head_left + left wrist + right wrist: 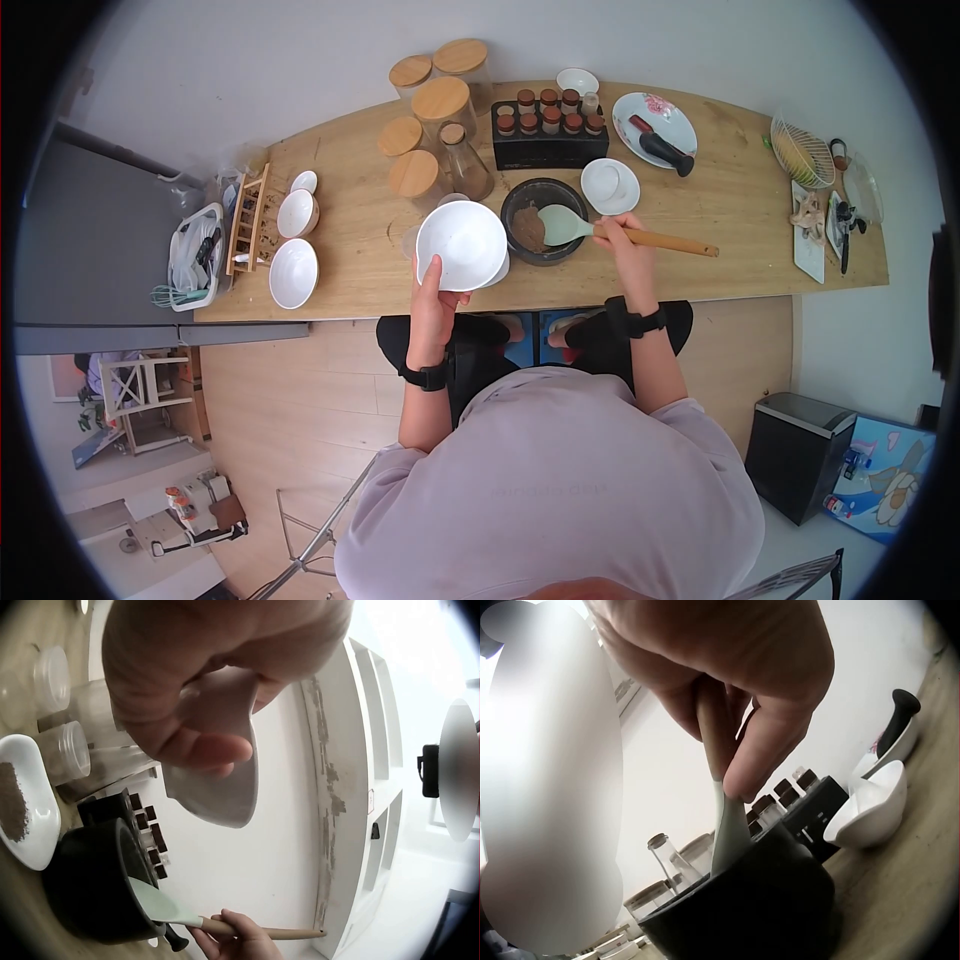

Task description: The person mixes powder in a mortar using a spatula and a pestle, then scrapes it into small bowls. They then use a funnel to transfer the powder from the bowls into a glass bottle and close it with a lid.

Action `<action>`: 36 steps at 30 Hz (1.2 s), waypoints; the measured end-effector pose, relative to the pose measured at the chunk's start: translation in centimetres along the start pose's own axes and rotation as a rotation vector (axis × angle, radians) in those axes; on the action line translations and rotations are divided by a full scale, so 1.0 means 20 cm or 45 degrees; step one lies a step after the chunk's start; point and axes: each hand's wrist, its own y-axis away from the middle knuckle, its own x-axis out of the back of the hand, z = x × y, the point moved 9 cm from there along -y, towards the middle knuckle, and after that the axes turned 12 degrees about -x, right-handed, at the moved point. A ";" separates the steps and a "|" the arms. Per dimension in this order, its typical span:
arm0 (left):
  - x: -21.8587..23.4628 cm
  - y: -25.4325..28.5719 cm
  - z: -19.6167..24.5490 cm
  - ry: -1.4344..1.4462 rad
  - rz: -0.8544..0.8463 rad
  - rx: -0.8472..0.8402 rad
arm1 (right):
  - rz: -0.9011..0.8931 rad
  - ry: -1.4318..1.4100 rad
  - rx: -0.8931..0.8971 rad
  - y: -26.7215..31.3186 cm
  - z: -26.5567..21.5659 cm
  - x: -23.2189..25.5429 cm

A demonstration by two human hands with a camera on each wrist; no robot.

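Observation:
My left hand [432, 318] grips a white bowl [462, 243] by its near rim, thumb on the inside. The bowl is raised above the table, left of a black stone mortar [514, 250]; only small specks show inside it. With my right hand [630, 262] I pinch the wooden handle of a pale green spatula [565, 225]. Its blade rests in the mortar on a heap of brown powder [527, 228]. In the left wrist view, a white dish [46, 825] with more brown powder stands beside the mortar; the raised bowl mostly covers it from above.
Wood-lidded jars [441, 100] and a corked bottle [466, 165] stand behind the bowl. A black spice rack [550, 150] is behind the mortar, a white dish [611, 202] to its right, and a floral plate [655, 115] with a black-handled tool beyond. White bowls [294, 275] line the left.

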 end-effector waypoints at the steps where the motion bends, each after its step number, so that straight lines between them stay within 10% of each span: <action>1: 0.01 0.00 -0.02 0.016 -0.004 0.022 | 0.043 -0.169 -0.063 0.01 0.04 0.02; 36: -0.06 -0.09 -0.11 0.233 -0.042 0.198 | -0.143 -0.024 -0.016 -0.03 -0.04 0.05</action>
